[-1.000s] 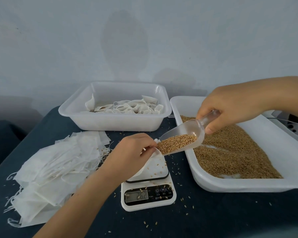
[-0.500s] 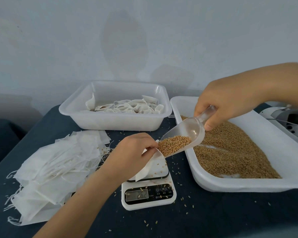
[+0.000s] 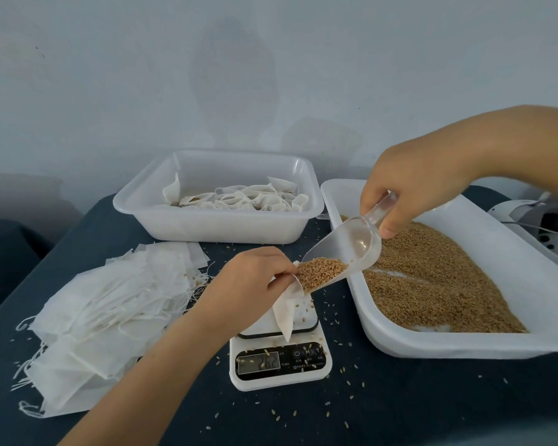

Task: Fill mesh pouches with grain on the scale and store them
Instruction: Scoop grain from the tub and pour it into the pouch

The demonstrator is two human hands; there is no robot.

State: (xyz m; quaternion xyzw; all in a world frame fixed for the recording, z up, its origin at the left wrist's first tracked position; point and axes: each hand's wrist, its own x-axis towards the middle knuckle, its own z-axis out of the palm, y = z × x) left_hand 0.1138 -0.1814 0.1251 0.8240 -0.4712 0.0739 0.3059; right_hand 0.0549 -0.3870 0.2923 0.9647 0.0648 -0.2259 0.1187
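My left hand (image 3: 250, 281) pinches the mouth of a white mesh pouch (image 3: 287, 312) that hangs down onto the small white scale (image 3: 279, 362). My right hand (image 3: 413, 191) grips the handle of a clear plastic scoop (image 3: 345, 249), tilted steeply down to the left. Brown grain (image 3: 319, 273) is heaped at the scoop's lip, right at the pouch mouth. The scale's display shows digits. On the right, a large white tray (image 3: 464, 344) holds loose grain (image 3: 432, 284).
A white tub (image 3: 219, 226) with filled pouches stands at the back. A pile of flat pouches (image 3: 110, 317) with drawstrings lies at the left on the dark cloth. Stray grains dot the cloth around the scale. A white device (image 3: 541, 220) sits at the far right edge.
My right hand rose and tipped the scoop more steeply; the grain slid down to its lip at the pouch mouth. My left hand lifted the pouch a little.
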